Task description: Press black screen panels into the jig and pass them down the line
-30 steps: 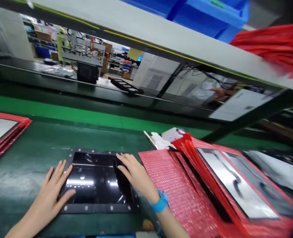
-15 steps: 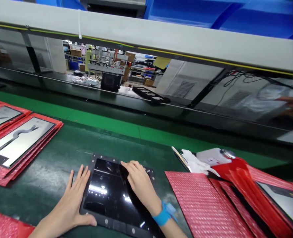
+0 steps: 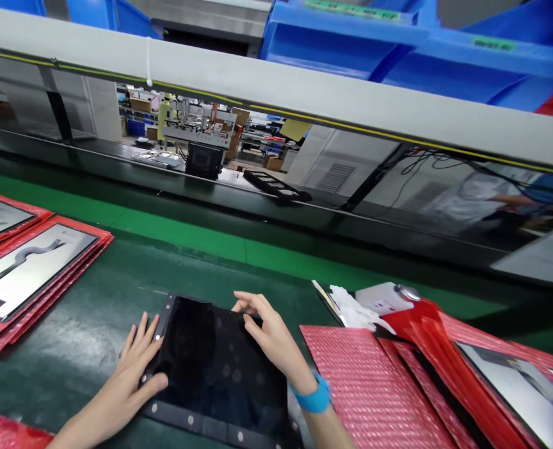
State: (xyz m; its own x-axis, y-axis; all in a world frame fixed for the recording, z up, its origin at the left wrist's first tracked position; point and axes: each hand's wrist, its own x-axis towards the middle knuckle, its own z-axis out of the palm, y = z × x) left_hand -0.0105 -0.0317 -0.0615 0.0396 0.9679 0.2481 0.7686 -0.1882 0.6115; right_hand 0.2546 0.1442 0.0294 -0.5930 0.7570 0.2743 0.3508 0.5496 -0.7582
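Note:
A glossy black screen panel (image 3: 224,368) lies over a black frame (image 3: 211,427) dotted with round silver spots, on the green bench mat. My left hand (image 3: 138,368) rests with spread fingers along the frame's left side, its thumb over the panel's edge. At the panel's far edge, my right hand (image 3: 269,330) has its fingers bent and the thumb close to them, seemingly gripping that edge. Whether a thin film or the panel itself is in these fingers cannot be made out. A blue band (image 3: 314,396) circles my right wrist.
Screens on red bubble bags (image 3: 42,268) are stacked at left. Pink bubble bags (image 3: 351,368) and another screen (image 3: 510,386) lie at right, near crumpled white tissue (image 3: 348,305) and a white bottle (image 3: 381,296). Blue bins (image 3: 341,43) sit above a white beam (image 3: 276,81).
My right hand has shifted slightly right, its fingers more bent. The bright reflections on the panel are gone, and its dark surface looks differently angled. My left hand has stayed at the frame's left side.

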